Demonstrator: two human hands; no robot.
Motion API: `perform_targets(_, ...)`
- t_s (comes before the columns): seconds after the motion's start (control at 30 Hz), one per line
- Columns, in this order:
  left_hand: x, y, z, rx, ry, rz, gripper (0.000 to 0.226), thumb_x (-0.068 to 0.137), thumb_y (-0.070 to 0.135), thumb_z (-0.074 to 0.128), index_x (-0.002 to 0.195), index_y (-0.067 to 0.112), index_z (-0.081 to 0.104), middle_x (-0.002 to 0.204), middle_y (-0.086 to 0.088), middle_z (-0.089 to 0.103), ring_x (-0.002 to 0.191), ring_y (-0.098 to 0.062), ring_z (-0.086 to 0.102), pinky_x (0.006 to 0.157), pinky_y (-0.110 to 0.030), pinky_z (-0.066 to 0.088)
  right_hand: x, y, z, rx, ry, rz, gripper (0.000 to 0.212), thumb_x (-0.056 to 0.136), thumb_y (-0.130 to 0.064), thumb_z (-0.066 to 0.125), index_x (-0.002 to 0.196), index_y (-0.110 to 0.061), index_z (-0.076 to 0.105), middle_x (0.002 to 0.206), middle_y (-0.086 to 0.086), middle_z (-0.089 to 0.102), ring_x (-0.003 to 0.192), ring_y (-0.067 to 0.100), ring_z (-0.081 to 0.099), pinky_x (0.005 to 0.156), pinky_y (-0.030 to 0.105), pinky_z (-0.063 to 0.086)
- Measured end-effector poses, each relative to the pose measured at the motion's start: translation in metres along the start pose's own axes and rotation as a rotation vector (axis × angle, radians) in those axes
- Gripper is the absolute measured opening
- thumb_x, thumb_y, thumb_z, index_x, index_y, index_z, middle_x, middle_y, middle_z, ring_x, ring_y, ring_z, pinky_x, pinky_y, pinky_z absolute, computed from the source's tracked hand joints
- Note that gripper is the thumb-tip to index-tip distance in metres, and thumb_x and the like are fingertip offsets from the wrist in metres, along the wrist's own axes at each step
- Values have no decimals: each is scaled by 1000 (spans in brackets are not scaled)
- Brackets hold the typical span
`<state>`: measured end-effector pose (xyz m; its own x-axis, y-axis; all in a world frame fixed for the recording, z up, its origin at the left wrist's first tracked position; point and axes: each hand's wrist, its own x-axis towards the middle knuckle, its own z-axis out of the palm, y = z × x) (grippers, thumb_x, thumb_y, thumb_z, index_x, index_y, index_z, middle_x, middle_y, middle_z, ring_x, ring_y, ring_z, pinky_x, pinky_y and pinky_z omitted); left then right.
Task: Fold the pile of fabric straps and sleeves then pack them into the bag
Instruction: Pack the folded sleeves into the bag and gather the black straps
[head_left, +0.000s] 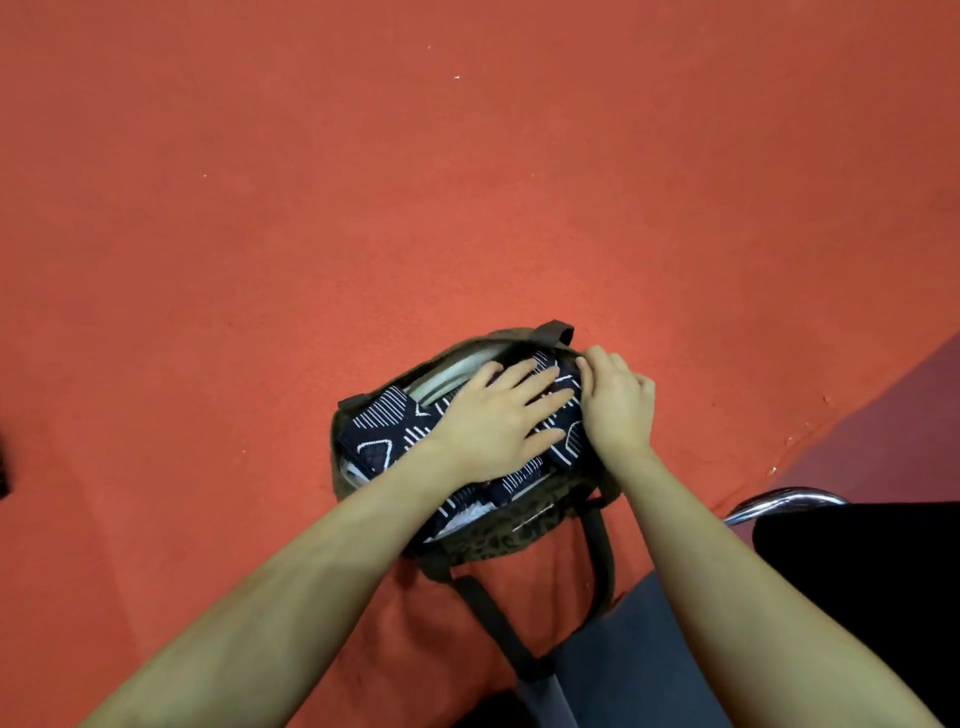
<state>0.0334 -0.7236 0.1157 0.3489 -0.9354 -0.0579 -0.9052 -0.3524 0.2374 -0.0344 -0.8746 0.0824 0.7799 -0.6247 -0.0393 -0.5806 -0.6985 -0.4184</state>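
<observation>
A brown patterned bag (498, 540) stands open on the red floor, its dark handles trailing toward me. Folded navy fabric with white line patterns (382, 423) fills its mouth. My left hand (498, 415) lies flat on top of the fabric with fingers spread, pressing it down. My right hand (615, 400) is at the bag's right rim, fingers curled and pinching the edge near the far handle (558, 330). A pale lining shows along the far inner side of the bag.
A red carpeted floor (363, 182) surrounds the bag. At the lower right are a chrome chair frame (789, 501), a black seat (872, 571) and a grey leg of my trousers (623, 649). A purple-grey floor strip runs at the right edge.
</observation>
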Motion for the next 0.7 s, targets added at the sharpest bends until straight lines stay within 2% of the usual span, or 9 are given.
perform_targets(0.03,-3,1,3,12,-104,-11,55,98,54,29,146,28,37,156,-1,27,143,-23,24,112,-41,13,-1,2,0,-5,8,1,25,103,-26,35,98,-13,56,91,7,62,90,29,57,89,40,29)
perform_targets(0.1,-9,-2,8,11,-260,-75,59,97,60,18,151,38,11,160,8,-3,147,-18,-6,117,-42,-6,-4,5,0,6,28,0,23,104,-27,33,93,-15,51,86,6,62,85,28,57,84,40,30)
perform_targets(0.17,-13,-6,11,29,-308,-99,60,95,63,14,150,42,1,158,12,-11,146,-18,-13,117,-43,-12,-4,6,-3,33,58,-16,20,104,-25,34,86,-20,42,77,2,58,76,27,54,80,38,29)
perform_targets(0.27,-17,-9,16,26,-316,-110,60,95,64,13,149,44,-4,158,12,-14,146,-18,-15,116,-43,-15,-3,5,-6,46,164,-67,22,103,-24,35,82,-22,40,68,0,54,60,23,41,72,36,24)
perform_targets(0.37,-21,-8,18,67,-279,-97,61,96,62,15,150,40,-3,159,9,-12,145,-16,-18,114,-42,-20,-4,3,-13,-32,307,-166,29,100,-24,35,78,-14,53,59,2,53,52,17,31,63,30,9)
perform_targets(0.43,-21,-5,19,98,-261,-85,61,97,61,15,151,37,-2,159,6,-10,145,-17,-20,113,-43,-22,0,-1,-23,-142,369,-256,25,96,-18,41,80,-12,60,56,1,51,48,18,31,62,30,5)
perform_targets(0.57,-21,2,16,143,-253,-84,59,98,57,12,151,34,-1,160,4,-8,145,-17,-19,113,-44,-22,8,-11,-38,-267,451,-366,13,91,-15,54,83,-13,65,56,-1,49,43,22,41,61,32,14)
perform_targets(0.7,-28,-6,7,131,-249,-100,58,98,57,8,151,36,3,160,6,-4,146,-16,-14,111,-42,-24,6,-26,-45,-219,502,-365,22,94,-20,47,81,-16,65,57,-1,50,45,22,44,60,34,16)
